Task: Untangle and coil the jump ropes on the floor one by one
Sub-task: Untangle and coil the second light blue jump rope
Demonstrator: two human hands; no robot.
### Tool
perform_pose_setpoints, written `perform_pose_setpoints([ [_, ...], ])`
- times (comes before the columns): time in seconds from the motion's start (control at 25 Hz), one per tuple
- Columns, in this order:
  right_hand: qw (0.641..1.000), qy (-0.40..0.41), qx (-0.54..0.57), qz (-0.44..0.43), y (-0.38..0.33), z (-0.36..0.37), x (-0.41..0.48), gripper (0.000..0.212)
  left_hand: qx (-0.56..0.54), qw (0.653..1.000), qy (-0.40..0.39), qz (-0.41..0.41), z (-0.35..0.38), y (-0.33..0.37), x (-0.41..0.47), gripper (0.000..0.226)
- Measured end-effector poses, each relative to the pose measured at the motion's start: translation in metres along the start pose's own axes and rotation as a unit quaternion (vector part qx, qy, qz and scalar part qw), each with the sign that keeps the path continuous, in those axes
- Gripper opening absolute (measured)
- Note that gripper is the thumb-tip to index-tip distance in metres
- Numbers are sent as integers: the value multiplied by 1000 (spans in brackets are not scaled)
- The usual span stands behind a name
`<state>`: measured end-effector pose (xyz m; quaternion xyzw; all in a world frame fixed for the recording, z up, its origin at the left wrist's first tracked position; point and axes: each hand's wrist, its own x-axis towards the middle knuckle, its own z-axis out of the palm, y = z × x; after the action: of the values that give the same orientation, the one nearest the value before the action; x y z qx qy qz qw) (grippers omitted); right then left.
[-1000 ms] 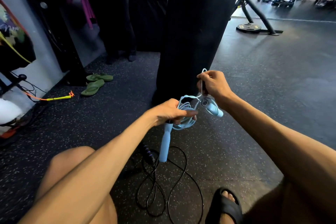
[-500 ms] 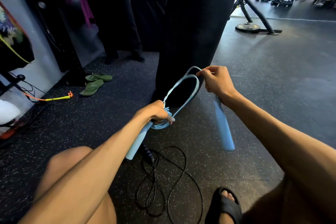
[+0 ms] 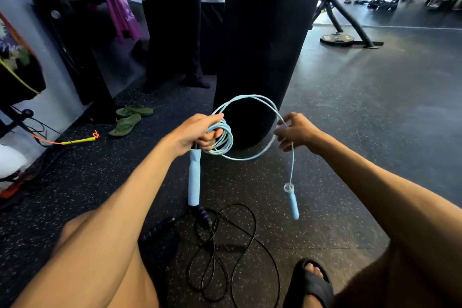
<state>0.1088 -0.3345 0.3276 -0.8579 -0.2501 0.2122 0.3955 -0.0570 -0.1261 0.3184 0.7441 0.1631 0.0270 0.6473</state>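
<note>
My left hand [image 3: 200,131] grips several small coils of a light blue jump rope [image 3: 223,140], with one blue handle [image 3: 194,177] hanging straight down below the fist. A wide loop of the same rope [image 3: 260,101] arcs over to my right hand [image 3: 296,130], whose fingers pinch the cord loosely. Below that hand the second blue handle [image 3: 292,200] dangles on the cord. On the floor under my hands lies a black jump rope [image 3: 225,257] in loose tangled loops, with dark purple-ringed handles [image 3: 203,215] at its upper left.
A black punching bag [image 3: 265,32] hangs just beyond my hands. Green flip-flops [image 3: 128,120] and a yellow-orange rope handle [image 3: 77,141] lie at the left by a rack. A weight plate [image 3: 337,39] sits far right. My sandalled foot [image 3: 310,285] and knees frame the bottom.
My hands have moved apart and the loop between them has widened into a big round one. The second handle now hangs still below my right hand instead of swinging.
</note>
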Motion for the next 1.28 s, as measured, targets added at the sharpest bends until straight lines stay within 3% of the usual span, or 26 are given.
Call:
perform_pose_setpoints([
  [0.2, 994, -14, 62, -88, -9, 8, -5, 25, -2, 999, 22, 25, -2, 3, -7, 55],
  [0.32, 988, -1, 125, -86, -16, 13, -12, 31, -21, 996, 79, 38, -1, 2, -6, 63],
  [0.44, 983, -22, 163, -83, -18, 13, -13, 39, -24, 993, 103, 48, -3, 0, -4, 56],
  [0.56, 987, -31, 131, -85, -16, 17, -10, 24, -3, 994, 101, 44, -3, 0, -6, 49],
  [0.68, 992, 22, 91, -87, -13, 21, -6, 19, 9, 996, 82, 34, -2, -2, -6, 48],
  [0.76, 988, 80, -35, -126, -9, 21, 0, 15, -15, 997, 73, 28, -1, -4, -5, 54],
  [0.84, 964, 129, -174, -157, -4, 21, 5, 18, -49, 995, 87, 29, 1, -6, -2, 58],
  [0.96, 923, 162, -286, -203, -2, 23, 6, 19, -75, 988, 128, 32, 7, -7, 0, 47],
  [1.04, 918, 145, -279, -243, -3, 25, 5, 20, -78, 985, 149, 31, 9, -8, 2, 44],
  [1.16, 950, 87, -169, -247, -3, 28, 3, 20, -88, 983, 158, 23, 10, -9, 3, 43],
  [1.28, 948, 82, -165, -259, -4, 30, 2, 15, -101, 982, 159, 19, 11, -8, 4, 43],
])
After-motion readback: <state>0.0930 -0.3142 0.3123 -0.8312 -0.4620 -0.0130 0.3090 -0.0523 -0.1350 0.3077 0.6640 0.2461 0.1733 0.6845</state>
